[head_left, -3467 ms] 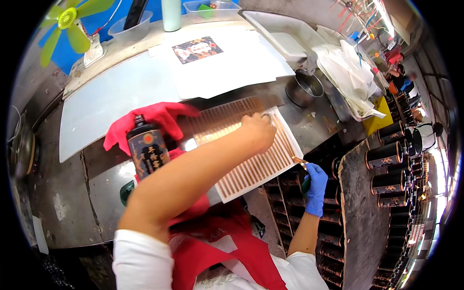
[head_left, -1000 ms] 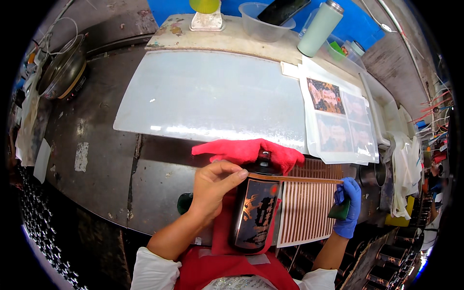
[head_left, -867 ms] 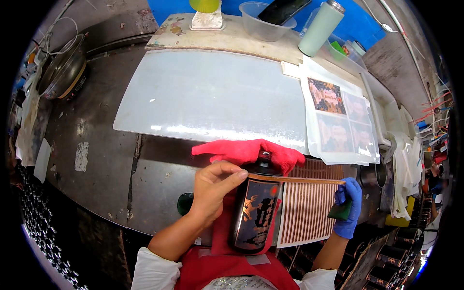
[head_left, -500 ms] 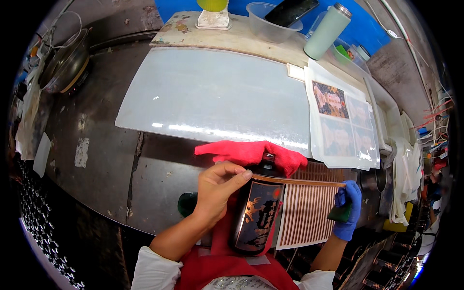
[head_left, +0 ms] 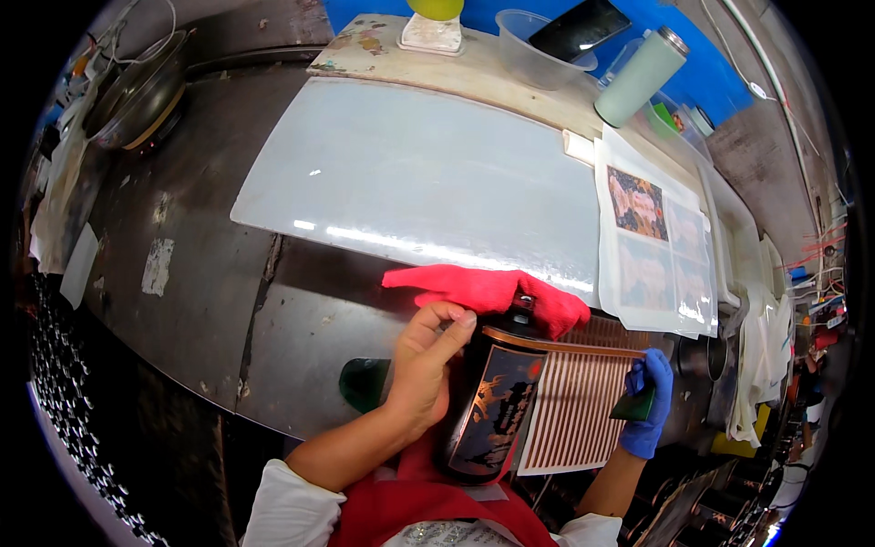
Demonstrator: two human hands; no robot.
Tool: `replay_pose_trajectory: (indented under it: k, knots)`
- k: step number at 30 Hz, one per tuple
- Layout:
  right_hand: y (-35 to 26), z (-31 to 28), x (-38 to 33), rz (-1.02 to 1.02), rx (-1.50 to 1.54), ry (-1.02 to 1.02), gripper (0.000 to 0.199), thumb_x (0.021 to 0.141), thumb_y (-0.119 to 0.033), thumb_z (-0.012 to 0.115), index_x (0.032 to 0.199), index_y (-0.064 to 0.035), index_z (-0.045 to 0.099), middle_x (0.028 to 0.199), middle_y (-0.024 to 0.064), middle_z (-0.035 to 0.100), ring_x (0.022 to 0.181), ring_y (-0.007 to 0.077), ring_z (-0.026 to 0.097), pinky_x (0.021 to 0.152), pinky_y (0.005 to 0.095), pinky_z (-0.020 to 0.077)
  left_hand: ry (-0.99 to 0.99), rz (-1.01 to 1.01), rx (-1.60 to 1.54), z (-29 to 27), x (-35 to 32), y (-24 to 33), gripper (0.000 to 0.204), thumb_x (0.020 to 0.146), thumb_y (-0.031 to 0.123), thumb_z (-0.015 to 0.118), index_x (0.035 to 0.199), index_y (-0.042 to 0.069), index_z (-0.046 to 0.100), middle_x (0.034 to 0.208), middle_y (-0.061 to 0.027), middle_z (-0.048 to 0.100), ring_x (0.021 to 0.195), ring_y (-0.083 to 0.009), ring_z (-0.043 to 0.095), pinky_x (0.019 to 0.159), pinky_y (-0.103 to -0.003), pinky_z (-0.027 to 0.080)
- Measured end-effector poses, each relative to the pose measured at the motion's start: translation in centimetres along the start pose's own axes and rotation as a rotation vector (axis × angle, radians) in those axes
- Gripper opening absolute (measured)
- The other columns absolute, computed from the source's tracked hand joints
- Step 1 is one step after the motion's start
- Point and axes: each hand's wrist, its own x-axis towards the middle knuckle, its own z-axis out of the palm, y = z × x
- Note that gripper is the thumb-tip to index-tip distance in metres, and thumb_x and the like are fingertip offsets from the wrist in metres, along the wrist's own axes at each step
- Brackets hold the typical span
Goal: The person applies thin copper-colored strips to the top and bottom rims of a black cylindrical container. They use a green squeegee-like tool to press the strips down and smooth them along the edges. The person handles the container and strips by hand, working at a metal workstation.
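A black bottle (head_left: pixel 497 410) with a dark picture label in orange and grey stands tilted in front of me, its neck against a red cloth (head_left: pixel 474 287). A narrow copper-coloured strip (head_left: pixel 583 347) lies against the bottle's shoulder and stretches to the right. My right hand (head_left: pixel 653 401), in a blue glove, pinches the strip's far end and also keeps a green flat scraper (head_left: pixel 633 405) in its fingers. My bare left hand (head_left: pixel 427 365) is closed in a pinch beside the shoulder, near the strip's left end; anything between its fingertips is hidden.
Under the strip lies a sheet with rows of copper strips (head_left: pixel 579 410). A dark green object (head_left: pixel 365 383) rests left of my hand. Beyond are a pale grey board (head_left: pixel 410 182), printed sheets (head_left: pixel 656 283), a green flask (head_left: pixel 642 77), a clear bowl (head_left: pixel 515 55) and a metal pan (head_left: pixel 137 91).
The view has shifted slightly. My left thumb has drawn a little away from the strip at the bottle's shoulder. The right hand still keeps the strip stretched.
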Motion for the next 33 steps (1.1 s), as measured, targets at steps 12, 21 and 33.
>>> replay_pose_trajectory:
  k: [12, 21, 33]
  knots:
    - [1.0, -0.8, 0.8, 0.029, -0.001, -0.066, 0.008, 0.084, -0.011, 0.058, 0.084, -0.0025, 0.058, 0.069, 0.0041, 0.056, 0.046, 0.0064, 0.046, 0.041, 0.0185, 0.0344, -0.056, 0.118, 0.101, 0.3, 0.2, -1.3, 0.019, 0.084, 0.003, 0.064, 0.088, 0.008, 0.046, 0.082, -0.0008, 0.053, 0.075, -0.0076, 0.052, 0.067, -0.021, 0.045]
    - [1.3, -1.2, 1.5, 0.090, -0.096, -0.113, 0.010, 0.081, -0.012, 0.062, 0.081, -0.0025, 0.059, 0.067, 0.0036, 0.057, 0.046, 0.0062, 0.047, 0.041, 0.0192, 0.0347, 0.080, 0.267, 0.176, -0.2, -0.1, -1.9, 0.016, 0.086, 0.004, 0.061, 0.090, 0.009, 0.046, 0.085, -0.0002, 0.049, 0.072, -0.0085, 0.050, 0.064, -0.023, 0.044]
    - [3.1, -0.3, 2.4, 0.077, -0.205, -0.166, 0.014, 0.077, -0.018, 0.069, 0.077, -0.0041, 0.064, 0.066, 0.0001, 0.058, 0.051, 0.0044, 0.048, 0.046, 0.0191, 0.0362, -0.727, 0.870, 1.903, -2.5, -9.3, -1.9, 0.062, 0.075, 0.024, 0.069, 0.131, 0.012, 0.046, 0.129, -0.0281, 0.040, 0.117, -0.0502, 0.038, 0.092, -0.062, 0.033]
